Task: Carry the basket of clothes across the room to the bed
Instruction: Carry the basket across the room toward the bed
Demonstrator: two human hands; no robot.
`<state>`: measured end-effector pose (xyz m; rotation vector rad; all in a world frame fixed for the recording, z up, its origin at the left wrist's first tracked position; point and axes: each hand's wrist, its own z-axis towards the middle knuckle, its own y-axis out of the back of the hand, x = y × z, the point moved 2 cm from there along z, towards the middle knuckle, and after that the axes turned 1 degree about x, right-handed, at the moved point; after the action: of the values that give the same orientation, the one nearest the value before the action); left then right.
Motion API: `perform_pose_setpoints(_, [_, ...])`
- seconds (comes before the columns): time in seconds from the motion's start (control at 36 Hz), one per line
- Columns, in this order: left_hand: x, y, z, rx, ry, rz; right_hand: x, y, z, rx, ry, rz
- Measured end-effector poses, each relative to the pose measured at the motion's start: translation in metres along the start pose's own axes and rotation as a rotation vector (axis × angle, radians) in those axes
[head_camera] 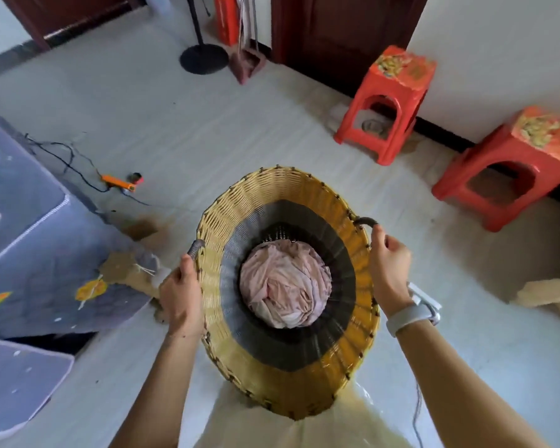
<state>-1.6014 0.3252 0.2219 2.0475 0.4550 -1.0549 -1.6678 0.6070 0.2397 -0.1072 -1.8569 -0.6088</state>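
A round woven basket point(265, 192), yellow at the rim with a grey and black band inside, fills the middle of the view. Pale pink clothes point(285, 287) lie bunched at its bottom. My left hand point(180, 294) is closed around the dark handle on the basket's left rim. My right hand point(390, 263) grips the dark handle on the right rim; a white watch sits on that wrist. The bed point(29, 221), covered in a grey-blue patterned quilt, runs along the left edge, close to my left hand.
Two red plastic stools point(388, 101) point(511, 169) stand by the white wall at right. An orange power strip point(118, 183) with black cables lies on the floor at left. A black round stand base point(204, 58) and dark wooden doors are at the back. Cardboard lies at far right.
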Motion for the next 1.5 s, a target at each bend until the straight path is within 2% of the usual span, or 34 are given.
perform_pose_setpoints(0.08, [-0.026, -0.021, 0.043, -0.051, 0.024, -0.041, 0.032, -0.044, 0.050, 0.040, 0.025, -0.020])
perform_pose_setpoints(0.33, [-0.125, -0.067, 0.203, -0.048, -0.031, 0.002, 0.122, -0.205, 0.168, 0.114, 0.068, -0.036])
perform_pose_setpoints(0.5, [-0.185, -0.083, 0.320, -0.125, 0.066, -0.065, 0.192, -0.311, 0.235, 0.156, 0.102, -0.086])
perform_pose_setpoints(0.64, [-0.250, -0.095, 0.395, -0.111, -0.013, 0.023, 0.235, -0.379, 0.280, 0.179, 0.093, -0.107])
perform_pose_setpoints(0.72, [-0.272, -0.109, 0.444, -0.136, -0.028, -0.005, 0.261, -0.424, 0.313, 0.196, 0.118, -0.141])
perform_pose_setpoints(1.11, [-0.400, -0.182, 0.695, -0.277, 0.205, -0.106, 0.398, -0.698, 0.500, 0.375, 0.178, -0.215])
perform_pose_setpoints(1.31, [-0.447, -0.177, 0.798, -0.372, 0.294, -0.181, 0.473, -0.827, 0.541, 0.502, 0.256, -0.268])
perform_pose_setpoints(1.5, [-0.487, -0.168, 0.921, -0.444, 0.344, -0.254, 0.517, -0.961, 0.569, 0.530, 0.210, -0.244])
